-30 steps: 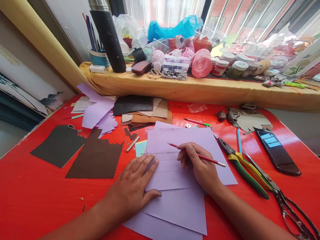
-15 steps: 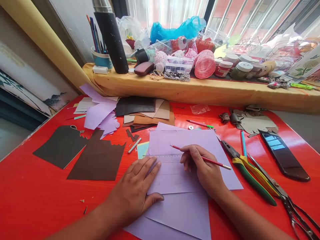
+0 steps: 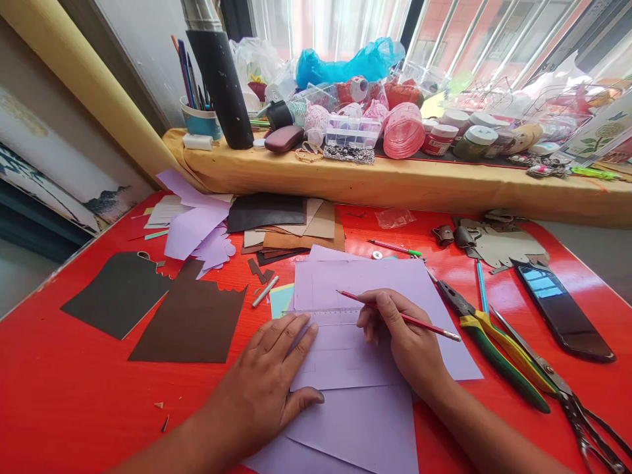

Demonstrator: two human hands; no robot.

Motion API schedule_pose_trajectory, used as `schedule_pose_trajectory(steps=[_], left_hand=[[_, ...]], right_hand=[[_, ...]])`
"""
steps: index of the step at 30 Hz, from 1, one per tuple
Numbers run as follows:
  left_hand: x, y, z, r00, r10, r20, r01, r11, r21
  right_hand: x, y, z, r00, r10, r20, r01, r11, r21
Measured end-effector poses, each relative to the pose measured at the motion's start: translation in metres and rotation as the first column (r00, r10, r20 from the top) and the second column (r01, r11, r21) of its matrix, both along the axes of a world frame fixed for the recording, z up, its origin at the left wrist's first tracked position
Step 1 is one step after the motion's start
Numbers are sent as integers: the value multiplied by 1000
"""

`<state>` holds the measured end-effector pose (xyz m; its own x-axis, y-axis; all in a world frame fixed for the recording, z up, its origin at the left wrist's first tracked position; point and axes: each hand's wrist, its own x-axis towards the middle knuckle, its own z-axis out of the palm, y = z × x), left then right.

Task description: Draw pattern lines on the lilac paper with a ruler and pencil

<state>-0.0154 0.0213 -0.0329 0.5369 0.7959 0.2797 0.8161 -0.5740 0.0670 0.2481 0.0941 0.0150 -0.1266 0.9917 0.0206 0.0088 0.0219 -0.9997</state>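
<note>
A purple sheet of paper with faint pencil lines lies in front of me, over more purple sheets. Across it rests a clear ruler, hard to make out against the paper. My left hand lies flat with fingers outstretched, its fingertips pressing the ruler's left end and the paper. A red pencil is pinched in my right hand, its point aimed to the upper left over the sheet, above the ruler. Whether the tip touches the paper I cannot tell.
Pliers, scissors and a phone lie to the right. Brown leather and dark leather pieces are at left. Stacked leather lies behind the paper. A crowded ledge runs along the back.
The view has shifted very slightly. Both hands stay in nearly the same place, the left flat on the ruler and the right holding the pencil.
</note>
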Motion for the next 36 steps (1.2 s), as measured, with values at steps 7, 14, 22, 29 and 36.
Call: schedule_pose_trajectory(steps=[7, 14, 22, 29, 36], left_hand=[[0, 0, -1, 1000, 3, 18, -3, 1000, -9], [0, 1, 3, 1000, -9, 7, 9, 999, 45], [1, 0, 1, 1000, -2, 16, 2, 1000, 16], [2, 1, 4, 1000, 8, 0, -8, 999, 38], [2, 1, 5, 1000, 2, 9, -2, 999, 35]], right_hand=[[-1, -2, 3, 999, 29, -27, -30, 999, -26], [0, -2, 7, 998, 29, -53, -29, 1000, 5], [0, -2, 12, 998, 40, -38, -40, 999, 2], [-3, -4, 14, 991, 116, -70, -117, 993, -18], [-2, -5, 13, 983, 152, -106, -156, 987, -31]])
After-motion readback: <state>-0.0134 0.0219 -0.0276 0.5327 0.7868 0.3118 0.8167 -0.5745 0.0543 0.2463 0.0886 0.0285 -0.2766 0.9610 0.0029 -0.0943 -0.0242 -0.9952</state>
